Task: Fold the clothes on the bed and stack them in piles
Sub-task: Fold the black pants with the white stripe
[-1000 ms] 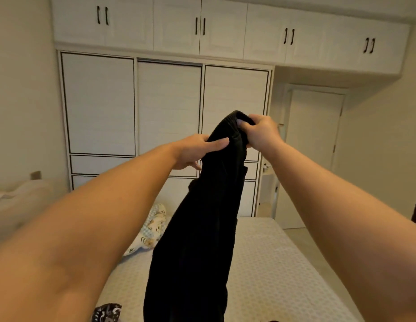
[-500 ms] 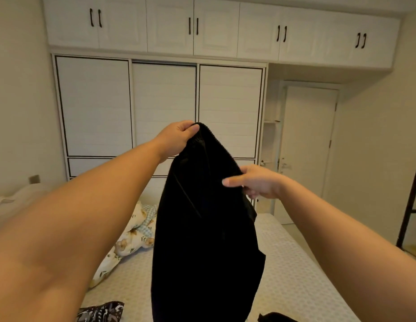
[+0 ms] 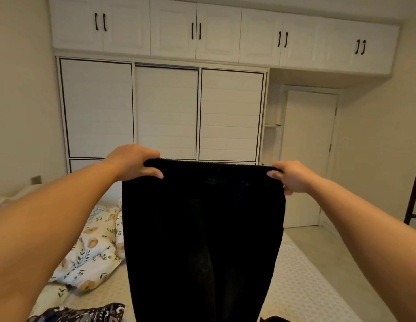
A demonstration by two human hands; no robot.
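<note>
A black garment (image 3: 202, 240), seemingly trousers, hangs spread out in front of me above the bed (image 3: 300, 291). My left hand (image 3: 135, 162) grips the left end of its stretched top band. My right hand (image 3: 291, 176) pinches the right end of that band. Both arms are held out at about the same height, and the cloth drops straight down past the bottom of the view. A dark patterned piece of clothing (image 3: 86, 313) lies on the bed at the lower left. A scrap of another black item (image 3: 275, 319) shows at the bottom edge.
A floral pillow or quilt (image 3: 90, 254) lies on the bed's left side. White wardrobes (image 3: 165, 112) fill the far wall, with a closed door (image 3: 309, 154) to their right. A dark ladder-like frame (image 3: 415, 194) stands at the right edge, beside bare floor.
The garment was bunched between my hands held close together. My hands have moved apart and lower, and the top band is now stretched wide between them. The view has tilted down slightly.
</note>
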